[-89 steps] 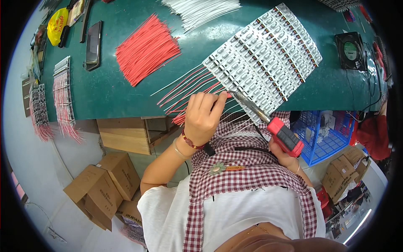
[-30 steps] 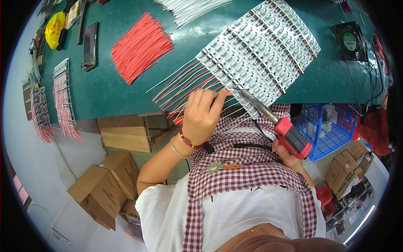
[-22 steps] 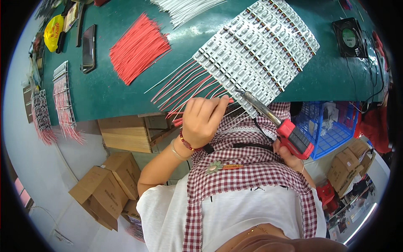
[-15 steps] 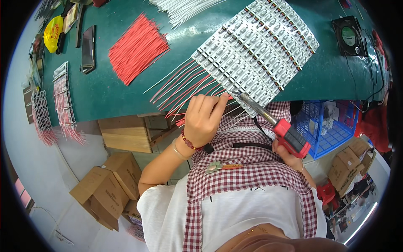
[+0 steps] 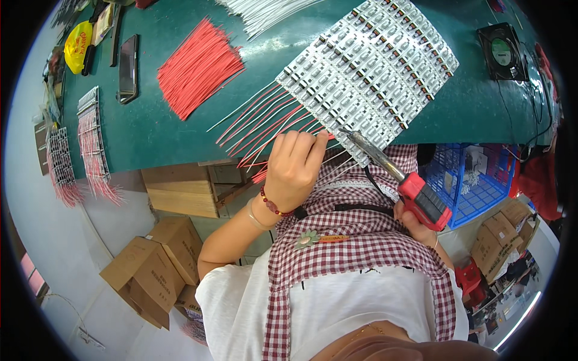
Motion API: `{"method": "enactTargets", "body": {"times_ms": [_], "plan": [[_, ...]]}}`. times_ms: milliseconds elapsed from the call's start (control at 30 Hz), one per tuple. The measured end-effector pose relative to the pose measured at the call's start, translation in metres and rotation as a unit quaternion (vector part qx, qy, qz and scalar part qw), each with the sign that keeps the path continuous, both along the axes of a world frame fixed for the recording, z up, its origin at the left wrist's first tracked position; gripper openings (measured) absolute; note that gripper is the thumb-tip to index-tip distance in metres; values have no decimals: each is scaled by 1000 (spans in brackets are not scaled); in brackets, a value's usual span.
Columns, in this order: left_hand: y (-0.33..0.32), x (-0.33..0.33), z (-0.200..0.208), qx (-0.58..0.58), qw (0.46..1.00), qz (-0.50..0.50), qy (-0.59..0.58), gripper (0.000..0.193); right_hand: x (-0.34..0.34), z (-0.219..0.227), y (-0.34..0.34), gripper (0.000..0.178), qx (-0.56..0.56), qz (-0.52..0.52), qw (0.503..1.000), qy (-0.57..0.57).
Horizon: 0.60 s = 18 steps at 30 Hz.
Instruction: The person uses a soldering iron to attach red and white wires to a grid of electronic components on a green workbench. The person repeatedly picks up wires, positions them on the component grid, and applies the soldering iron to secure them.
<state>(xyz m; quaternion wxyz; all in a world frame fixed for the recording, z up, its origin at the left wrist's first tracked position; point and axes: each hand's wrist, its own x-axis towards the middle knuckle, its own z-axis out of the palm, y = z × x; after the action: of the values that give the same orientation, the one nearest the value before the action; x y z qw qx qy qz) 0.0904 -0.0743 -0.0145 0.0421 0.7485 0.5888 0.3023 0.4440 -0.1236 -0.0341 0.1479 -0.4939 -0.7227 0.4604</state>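
Observation:
A large white circuit board panel (image 5: 367, 75) with rows of small parts lies tilted across the table's front edge. Red and white wires (image 5: 256, 123) stick out from its left lower side. At that side my left hand (image 5: 293, 165) is closed, thumb and forefinger pinching a red wire (image 5: 330, 136) by the board's edge. My right hand (image 5: 414, 224) grips a soldering iron (image 5: 424, 198) with a red and dark grey handle. Its metal shaft slants up to the left, with the tip over the board's lower corner, just right of my left fingertips.
On the green table (image 5: 265, 66) lie a bundle of red wires (image 5: 201, 69), white wires (image 5: 265, 12) and a phone (image 5: 128, 69). Two wired boards (image 5: 91, 132) overhang the left edge. A small black fan (image 5: 501, 51) stands right; a blue crate (image 5: 469, 180) sits below.
The soldering iron and my right hand have shifted slightly right and down, so the tip sits a little farther from my left fingers. My left hand stays almost still.

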Motion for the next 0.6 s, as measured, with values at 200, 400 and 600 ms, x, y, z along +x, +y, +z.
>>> {"method": "enactTargets", "body": {"times_ms": [200, 400, 600], "plan": [[0, 0, -3, 17, 1000, 3, -3, 27, -9, 5, 9, 24, 1, -5, 999, 53], [-9, 7, -3, 51, 999, -12, -17, 34, -13, 7, 5, 20, -5, -38, 999, 31], [-12, 9, -9, 19, 1000, -6, -19, 36, -17, 8, 10, 20, 10, 0, 1000, 13]]}}
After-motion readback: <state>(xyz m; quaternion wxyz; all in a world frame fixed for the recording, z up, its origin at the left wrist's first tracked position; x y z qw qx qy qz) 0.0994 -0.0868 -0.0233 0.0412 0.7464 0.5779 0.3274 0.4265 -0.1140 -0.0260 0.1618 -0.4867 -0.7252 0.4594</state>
